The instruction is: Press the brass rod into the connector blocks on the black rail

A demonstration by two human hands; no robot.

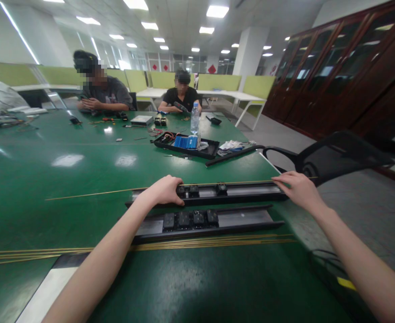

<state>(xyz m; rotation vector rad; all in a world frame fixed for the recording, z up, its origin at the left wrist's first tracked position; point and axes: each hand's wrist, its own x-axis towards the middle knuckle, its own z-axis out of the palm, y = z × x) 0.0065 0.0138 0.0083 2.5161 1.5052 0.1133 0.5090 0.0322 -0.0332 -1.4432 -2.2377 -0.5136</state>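
A long black channel [247, 192] with a grey inner floor lies across the table before me, with small black blocks [221, 189] set inside it. My left hand [166, 189] is closed around the channel near its left part, thumb on the near wall, fingers over the far side. A thin brass-coloured rod [96, 194] runs along the far edge of the channel and sticks out well to the left. At the right end, my right hand [294, 185] pinches this rod between thumb and fingers. Nearer to me is a second black channel [244, 218] holding several black blocks [184, 220] in a row.
Several loose brass-coloured rods [217, 242] lie along the near side. Farther off are a black tray [210, 151] with blue parts, a water bottle [194, 119], gloves [231, 147] and a black strip [234, 156]. A mesh chair [338, 154] stands right; people sit opposite.
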